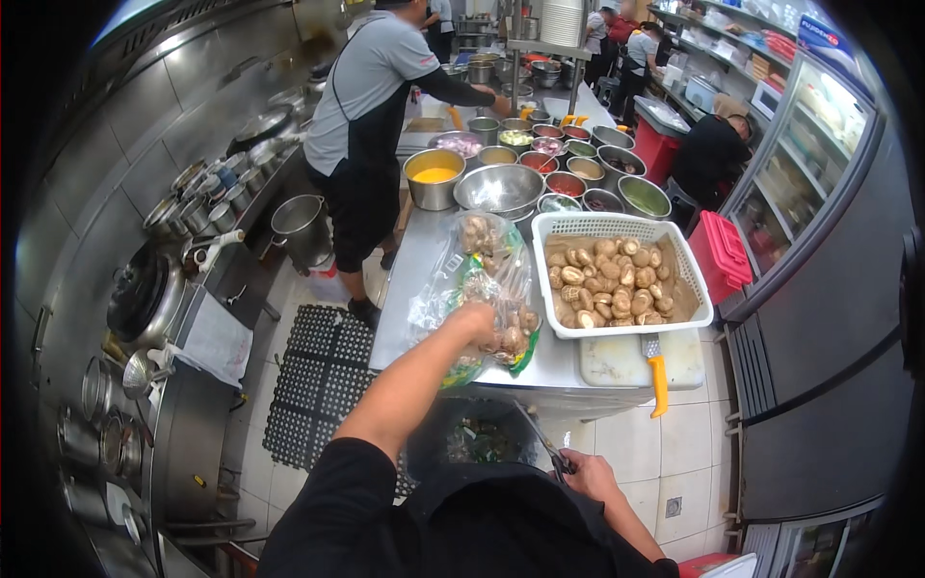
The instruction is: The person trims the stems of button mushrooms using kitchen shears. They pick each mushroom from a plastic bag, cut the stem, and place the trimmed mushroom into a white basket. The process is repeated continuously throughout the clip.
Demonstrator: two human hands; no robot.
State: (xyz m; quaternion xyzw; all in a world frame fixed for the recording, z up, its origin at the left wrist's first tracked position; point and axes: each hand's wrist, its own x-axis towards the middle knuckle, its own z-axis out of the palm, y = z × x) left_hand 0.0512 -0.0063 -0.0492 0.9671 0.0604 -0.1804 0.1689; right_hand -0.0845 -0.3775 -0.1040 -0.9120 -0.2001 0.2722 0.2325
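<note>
My left hand is on a clear plastic bag of shiitake mushrooms at the front of the steel table; its fingertips are hidden, so I cannot tell whether they grip anything. Loose-looking mushrooms show through the bag beside the fingers. Low on the right, my right hand holds a pair of scissors by the handles, blades angled up and left above a bin with scraps inside. A white plastic basket, lined with brown paper, holds many shiitake caps to the bag's right.
A yellow-handled knife lies on a white cutting board, its handle overhanging the table edge. Behind stand a steel mixing bowl, a pot of yellow liquid and several ingredient containers. A co-worker reaches across at far left.
</note>
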